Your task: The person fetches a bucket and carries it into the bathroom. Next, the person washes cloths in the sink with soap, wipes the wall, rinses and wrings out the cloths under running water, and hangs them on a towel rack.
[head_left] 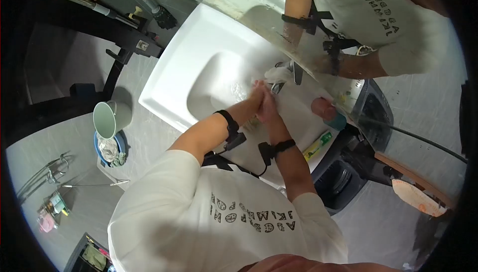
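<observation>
My left hand [257,94] and my right hand [269,106] are pressed together over the white washbasin [169,82], close to the metal tap [277,87]. Their fingers look closed against each other, and whatever may lie between the palms is hidden. Bright rippling water [240,91] shows in the bowl just left of the hands. Each forearm wears a black strap with a small device. A green and white toothpaste tube [317,145] lies on the basin's right rim, beside a pink and teal container [328,112].
A mirror [348,90] behind the basin reflects my arms and shirt. On the tiled floor to the left stand a pale green bucket [107,120] and a blue tub [121,145] with cloths. A dark round-openinged bin-like object [338,180] sits at the right.
</observation>
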`<action>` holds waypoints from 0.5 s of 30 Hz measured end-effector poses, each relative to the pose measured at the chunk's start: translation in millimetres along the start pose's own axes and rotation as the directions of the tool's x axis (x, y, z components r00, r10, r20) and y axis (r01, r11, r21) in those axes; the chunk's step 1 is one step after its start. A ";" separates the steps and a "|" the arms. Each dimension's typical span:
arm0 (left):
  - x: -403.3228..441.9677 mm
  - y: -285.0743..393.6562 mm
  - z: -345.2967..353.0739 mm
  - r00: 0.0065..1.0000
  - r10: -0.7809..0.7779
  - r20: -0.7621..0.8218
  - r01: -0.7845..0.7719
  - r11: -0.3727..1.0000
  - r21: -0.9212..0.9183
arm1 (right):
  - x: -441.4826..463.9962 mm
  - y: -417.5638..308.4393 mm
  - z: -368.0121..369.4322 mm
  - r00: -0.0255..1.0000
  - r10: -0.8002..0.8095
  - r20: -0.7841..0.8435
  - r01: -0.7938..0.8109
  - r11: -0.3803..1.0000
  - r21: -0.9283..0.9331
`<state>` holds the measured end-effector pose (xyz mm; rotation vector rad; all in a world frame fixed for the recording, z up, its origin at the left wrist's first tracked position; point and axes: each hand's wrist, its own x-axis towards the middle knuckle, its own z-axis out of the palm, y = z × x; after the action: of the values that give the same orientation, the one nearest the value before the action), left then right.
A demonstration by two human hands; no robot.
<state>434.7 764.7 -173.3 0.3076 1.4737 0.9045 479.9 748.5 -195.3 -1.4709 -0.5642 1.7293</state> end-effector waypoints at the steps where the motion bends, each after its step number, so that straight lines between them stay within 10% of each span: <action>1: -2.5 8.9 -3.9 0.993 -0.091 0.081 0.092 0.996 0.000 | -1.7 2.0 1.6 0.999 -0.035 -0.015 0.034 0.997 -0.073; 5: -6.3 1.0 -23.4 0.887 -0.360 0.289 0.364 0.930 0.044 | 45.7 20.2 -39.4 0.957 -0.288 0.020 0.266 0.852 -0.451; 8: 13.9 -33.9 -42.7 0.788 -0.109 0.606 0.111 0.993 0.034 | 45.1 23.8 -52.0 0.974 -0.226 -0.028 0.095 0.515 -0.852; 10: -8.0 16.2 -70.6 0.901 -0.285 0.328 0.103 0.874 0.474 | 16.1 -0.5 -22.8 0.990 -0.087 -0.108 -0.100 0.093 -0.991; 12: 17.8 -5.1 -95.3 0.922 -0.369 0.119 0.362 0.929 0.071 | -3.8 9.3 1.6 0.901 -0.407 0.151 0.093 -0.160 -0.983; 15: 22.9 3.1 -108.8 0.889 -0.457 -0.020 0.454 0.875 0.166 | 10.7 17.0 6.9 0.901 -0.367 0.231 0.239 -0.026 -0.971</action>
<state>328.9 745.3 -201.7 0.0797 1.5186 0.3960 468.3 747.8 -213.1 -2.0072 -2.2322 0.6459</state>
